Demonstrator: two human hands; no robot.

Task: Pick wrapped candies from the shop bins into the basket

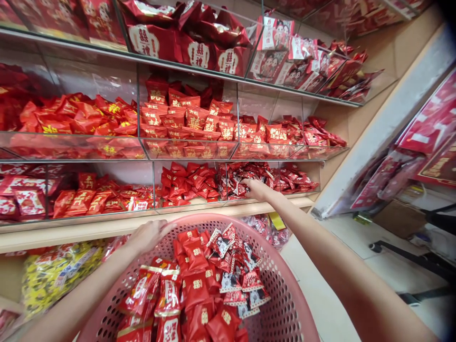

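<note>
Red packets fill our pink basket, which our left hand steadies by the far rim, fingers curled over it. Our right hand reaches into the glass bin of small sweets (whether its grip has closed on any, we cannot tell).

Two hands, one basket

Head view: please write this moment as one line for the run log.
left hand: grips rim of pink basket | right hand: in bin of small red packets, grasp unclear | basket: red packets inside
</note>
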